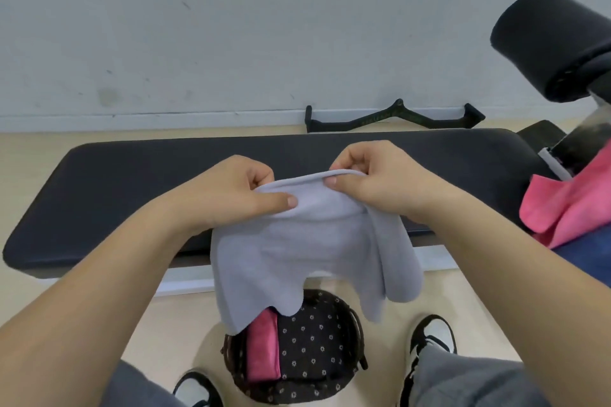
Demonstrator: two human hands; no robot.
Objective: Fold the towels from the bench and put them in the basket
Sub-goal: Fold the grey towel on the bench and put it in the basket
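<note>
L hand: left hand (pixel 231 195) pinches the top edge of the grey towel (pixel 310 251) at its L end. Thumb lies flat on the near face, other fingers curled behind the cloth.
R hand: right hand (pixel 373 182) pinches the same top edge at its R end. Thumb tip is on the near side, fingers curled over the far side.
Hands rel. each other: close together at about the same height, w/ a short stretch of the edge spanning between them.
Towel rel. hands: hangs straight down from both grips, in front of and below the hands. A fold runs along the top edge. The lower part falls in loose lobes, w/ one long flap dropping under the R wrist.
Towel rel. bench: held up over the near edge of the black bench (pixel 115 182), mid-length. Can't tell if the cloth touches the pad.
Towel rel. basket: its bottom hem hangs over the far rim of the basket (pixel 360 334). Contact can't be told.
Basket: dark wicker w/ dotted black lining, on the floor between the person's shoes (pixel 433 337).
In basket: folded pink towel (pixel 263 350) stands against the L side.
Other towels: loose pink towel (pixel 568 198) bunched at the bench's R end, w/ blue cloth (pixel 588 254) just below it.
Background: black foam roller (pixel 545 43) upper R. Black cable handle (pixel 393 116) on the floor against the wall, behind the bench.
</note>
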